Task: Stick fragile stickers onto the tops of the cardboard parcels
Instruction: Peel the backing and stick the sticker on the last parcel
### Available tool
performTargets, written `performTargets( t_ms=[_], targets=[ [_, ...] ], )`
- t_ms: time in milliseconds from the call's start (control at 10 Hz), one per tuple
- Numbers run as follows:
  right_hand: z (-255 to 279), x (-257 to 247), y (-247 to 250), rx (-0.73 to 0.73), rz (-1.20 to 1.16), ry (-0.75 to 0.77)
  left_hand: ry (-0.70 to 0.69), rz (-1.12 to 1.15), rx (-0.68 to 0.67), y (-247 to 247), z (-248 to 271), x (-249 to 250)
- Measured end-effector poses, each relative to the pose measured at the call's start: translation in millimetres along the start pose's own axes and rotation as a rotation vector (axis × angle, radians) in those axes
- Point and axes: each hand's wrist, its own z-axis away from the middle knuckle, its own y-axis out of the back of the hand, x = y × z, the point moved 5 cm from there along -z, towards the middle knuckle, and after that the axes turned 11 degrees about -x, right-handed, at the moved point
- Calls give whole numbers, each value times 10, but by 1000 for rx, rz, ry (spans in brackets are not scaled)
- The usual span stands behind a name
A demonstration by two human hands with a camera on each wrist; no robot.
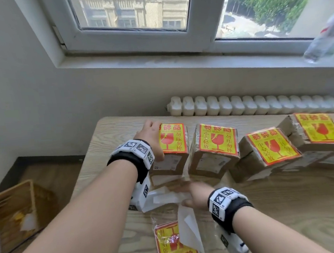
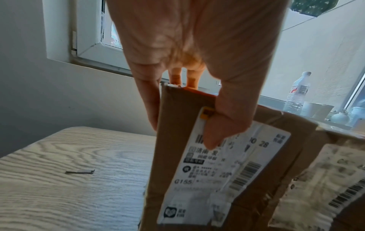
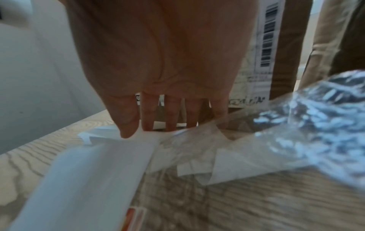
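Note:
Several cardboard parcels stand in a row on the table, each with a yellow-and-red fragile sticker on top. My left hand [image 1: 153, 139] [image 2: 197, 46] grips the top left corner of the leftmost parcel [image 1: 170, 163] [image 2: 173, 140], thumb down its labelled front, fingers over the top beside its sticker [image 1: 173, 139]. My right hand [image 1: 194, 195] [image 3: 168, 62], blurred, reaches with straight fingers onto white backing paper [image 1: 163, 197] [image 3: 98, 164] lying in front of that parcel. A clear bag of spare stickers [image 1: 170, 244] [image 3: 296, 132] lies near the front edge.
The second parcel [image 1: 214, 162], third parcel [image 1: 246, 166] and fourth parcel [image 1: 288, 125] continue to the right on the wooden table [image 1: 286, 207]. A radiator [image 1: 249, 104] runs behind. A water bottle [image 1: 322, 40] [image 2: 298, 90] stands on the sill. A brown bin [image 1: 16, 212] sits on the floor to the left.

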Motion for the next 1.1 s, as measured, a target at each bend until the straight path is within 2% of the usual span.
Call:
performTargets(
  t_ms=[200,400,700,900,1100],
  targets=[
    [111,48,43,43,-48,10,37,42,64,-34,9,99],
    [277,63,187,125,-89,-1,25,11,35,-177,67,130],
    [666,36,431,238,-23,3,86,2,16,-183,342,297],
    [1130,0,608,317,-5,55,110,4,126,3,649,535],
    [1673,90,817,427,-2,74,67,22,246,190,953,1025]
  ],
)
